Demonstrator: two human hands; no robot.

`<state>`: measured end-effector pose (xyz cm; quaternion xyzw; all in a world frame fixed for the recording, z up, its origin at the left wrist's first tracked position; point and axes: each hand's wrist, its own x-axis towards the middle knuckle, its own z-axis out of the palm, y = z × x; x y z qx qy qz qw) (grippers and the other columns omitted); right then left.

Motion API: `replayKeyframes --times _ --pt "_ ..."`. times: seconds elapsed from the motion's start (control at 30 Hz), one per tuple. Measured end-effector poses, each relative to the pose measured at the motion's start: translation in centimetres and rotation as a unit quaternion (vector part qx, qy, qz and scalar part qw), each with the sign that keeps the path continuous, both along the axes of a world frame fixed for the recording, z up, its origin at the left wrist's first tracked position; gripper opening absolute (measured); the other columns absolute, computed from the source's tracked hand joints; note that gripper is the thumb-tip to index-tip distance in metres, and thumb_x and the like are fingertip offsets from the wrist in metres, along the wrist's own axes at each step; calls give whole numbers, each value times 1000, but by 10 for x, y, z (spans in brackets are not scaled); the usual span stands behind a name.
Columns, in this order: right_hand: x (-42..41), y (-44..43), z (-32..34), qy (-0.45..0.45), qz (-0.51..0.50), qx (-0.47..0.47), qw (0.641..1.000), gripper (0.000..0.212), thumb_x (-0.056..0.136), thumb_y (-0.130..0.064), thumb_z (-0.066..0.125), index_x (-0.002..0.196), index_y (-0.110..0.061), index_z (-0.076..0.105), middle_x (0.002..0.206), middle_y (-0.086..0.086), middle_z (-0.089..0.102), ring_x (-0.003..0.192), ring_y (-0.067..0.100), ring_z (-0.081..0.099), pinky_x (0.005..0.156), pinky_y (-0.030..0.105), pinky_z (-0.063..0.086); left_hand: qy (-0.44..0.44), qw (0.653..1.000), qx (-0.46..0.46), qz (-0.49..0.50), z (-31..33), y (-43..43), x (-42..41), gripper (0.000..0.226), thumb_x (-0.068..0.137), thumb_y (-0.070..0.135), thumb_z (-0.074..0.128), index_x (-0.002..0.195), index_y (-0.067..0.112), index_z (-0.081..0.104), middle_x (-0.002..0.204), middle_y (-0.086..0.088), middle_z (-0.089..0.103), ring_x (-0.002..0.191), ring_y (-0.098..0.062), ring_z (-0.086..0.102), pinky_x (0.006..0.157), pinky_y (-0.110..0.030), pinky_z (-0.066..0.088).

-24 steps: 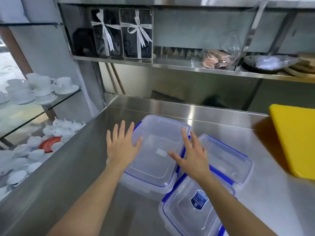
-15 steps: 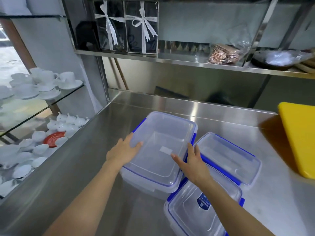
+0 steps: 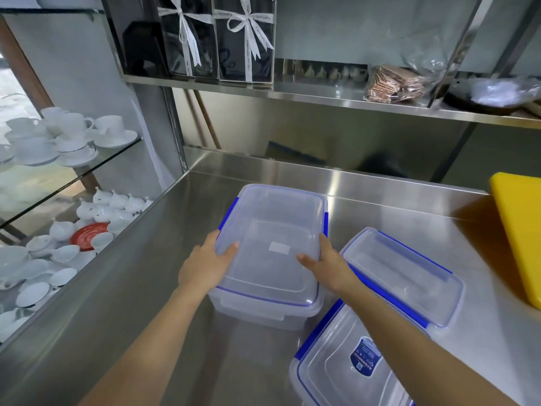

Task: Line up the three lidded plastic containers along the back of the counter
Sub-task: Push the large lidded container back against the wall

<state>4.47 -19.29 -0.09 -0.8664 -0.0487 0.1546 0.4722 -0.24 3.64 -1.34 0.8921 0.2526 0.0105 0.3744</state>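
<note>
Three clear plastic containers with blue lid clips stand on the steel counter (image 3: 380, 206). The largest container (image 3: 272, 230) is in the middle, its long side running away from me. My left hand (image 3: 206, 266) grips its left edge and my right hand (image 3: 326, 265) grips its right edge, thumbs on the lid. To its right lies a smaller container (image 3: 409, 271), turned at an angle. A third container (image 3: 345, 370) with a blue label sits nearest me at the bottom right, partly under my right forearm.
A yellow cutting board (image 3: 521, 230) lies at the right edge of the counter. A steel shelf (image 3: 336, 98) above the counter's back holds ribboned boxes and a packet. Glass shelves (image 3: 87, 165) with white cups and saucers stand to the left.
Both hands came down from hovering spread above the large container and closed on its two sides. The view moved closer and tilted slightly.
</note>
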Motion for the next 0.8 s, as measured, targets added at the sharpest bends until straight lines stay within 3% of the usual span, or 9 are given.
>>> replayKeyframes --times 0.13,0.23,0.33,0.43,0.53,0.6,0.7,0.8 --pt "12 2 1 -5 19 -29 999 69 82 -44 61 138 -25 25 138 10 44 117 28 51 94 44 48 25 997 72 -6 7 -3 5 69 82 63 42 141 32 23 149 -13 30 133 -34 31 105 -49 31" --pt "9 2 -1 -15 103 -134 985 103 68 -62 64 144 -33 1 157 9 -2 142 36 14 109 51 28 -1 981 135 -138 18 -3 6 92 65 77 51 141 47 10 158 0 0 144 -22 -5 114 -47 3" --pt "6 -5 -1 -15 248 -281 927 128 57 -72 65 138 -35 -28 146 8 -42 139 33 -28 115 54 2 134 927 119 -329 21 2 3 117 40 81 62 125 68 -18 151 14 -30 135 -10 -36 113 -42 -15" --pt "10 -13 7 8 310 -340 888 138 52 -66 74 132 -40 -35 143 6 -47 136 30 -33 116 53 -1 203 879 172 -396 19 7 7 128 39 66 77 105 72 -32 132 15 -46 126 -14 -47 111 -45 -20" --pt "17 -10 8 2 311 -344 886 137 54 -61 77 134 -39 -33 145 6 -45 137 29 -33 116 51 -4 178 879 202 -393 13 9 15 129 47 55 81 103 71 -34 131 14 -47 127 -16 -47 111 -44 -19" --pt "25 -9 6 -7 301 -320 898 134 55 -61 76 136 -39 -30 146 5 -44 137 28 -32 115 48 -5 141 887 205 -390 10 14 22 126 49 55 81 111 71 -28 136 17 -41 130 -15 -43 112 -43 -18" --pt "47 -8 4 -24 286 -275 917 125 61 -60 73 139 -37 -23 150 -1 -37 141 24 -24 116 46 0 72 905 193 -372 8 23 38 111 53 56 79 132 64 1 153 16 -18 140 -10 -25 115 -38 -12" --pt "72 -4 3 -44 251 -228 940 113 70 -53 70 144 -33 -13 155 -8 -20 145 24 -1 116 43 13 -19 932 182 -313 7 26 56 85 62 53 76 133 55 29 156 11 13 143 -10 4 115 -31 2"
